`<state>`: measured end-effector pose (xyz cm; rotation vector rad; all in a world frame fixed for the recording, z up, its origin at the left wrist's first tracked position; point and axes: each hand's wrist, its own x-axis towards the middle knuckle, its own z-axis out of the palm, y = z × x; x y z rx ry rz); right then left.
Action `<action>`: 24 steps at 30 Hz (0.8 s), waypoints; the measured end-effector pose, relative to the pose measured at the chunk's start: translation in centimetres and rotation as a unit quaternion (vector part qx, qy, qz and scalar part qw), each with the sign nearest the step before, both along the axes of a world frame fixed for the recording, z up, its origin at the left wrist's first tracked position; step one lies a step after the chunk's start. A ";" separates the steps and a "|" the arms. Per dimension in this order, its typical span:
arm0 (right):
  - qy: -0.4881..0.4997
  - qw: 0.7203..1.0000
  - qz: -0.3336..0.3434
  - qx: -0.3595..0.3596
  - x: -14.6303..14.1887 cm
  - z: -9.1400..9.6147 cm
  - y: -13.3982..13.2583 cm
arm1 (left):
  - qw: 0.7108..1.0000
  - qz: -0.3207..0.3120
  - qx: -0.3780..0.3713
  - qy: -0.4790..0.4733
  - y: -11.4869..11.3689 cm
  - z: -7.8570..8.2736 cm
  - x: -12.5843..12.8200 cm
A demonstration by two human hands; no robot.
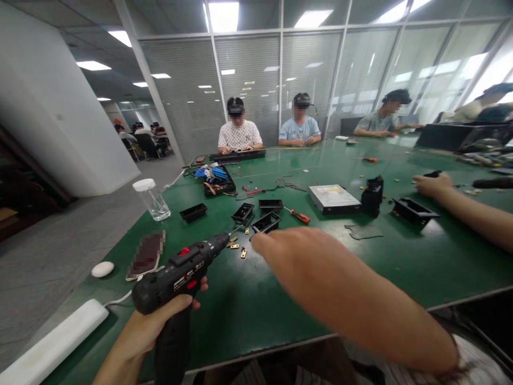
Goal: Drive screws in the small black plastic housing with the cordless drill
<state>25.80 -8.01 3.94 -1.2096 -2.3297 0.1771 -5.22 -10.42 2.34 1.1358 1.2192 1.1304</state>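
Observation:
My left hand (176, 307) is wrapped round the grip of a black cordless drill (188, 267) with red switches. Its thin bit points toward the small brass-coloured plates (234, 246) lying loose on the green table (248, 321). My right hand (276, 248) reaches in from the right, blurred, beside a black rectangular plastic housing (266, 222). Its fingers are mostly hidden, so whether they hold anything does not show. Similar black housings (242, 213) lie just beyond, near an orange-handled screwdriver (300, 216).
A clear jar with a white lid (152, 200), a white mouse-shaped object (103, 269) and a white power strip (60, 342) line the left edge. An optical drive (333, 200) lies right of centre. A co-worker's arm (473, 208) enters from the right; other people sit opposite.

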 end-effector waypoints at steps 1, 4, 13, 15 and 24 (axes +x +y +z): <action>-0.012 0.999 -0.026 0.022 -0.2 0.5 2.5 | 1.000 -0.003 0.000 -0.003 0.0 0.0 0.0; -0.053 0.991 -0.120 0.014 -0.2 0.1 10.8 | 1.000 -0.004 0.000 -0.008 0.0 0.3 0.0; 0.003 0.990 -0.136 -0.032 0.7 -7.1 16.9 | 0.999 -0.018 0.022 0.046 -0.3 0.2 -0.1; 0.079 0.994 -0.043 0.055 0.8 -6.2 16.2 | 0.998 -0.021 0.024 0.051 -0.4 0.0 -0.2; 0.201 0.969 0.007 0.144 0.4 -4.7 14.9 | 0.992 -0.113 0.021 0.050 0.2 -0.3 -0.1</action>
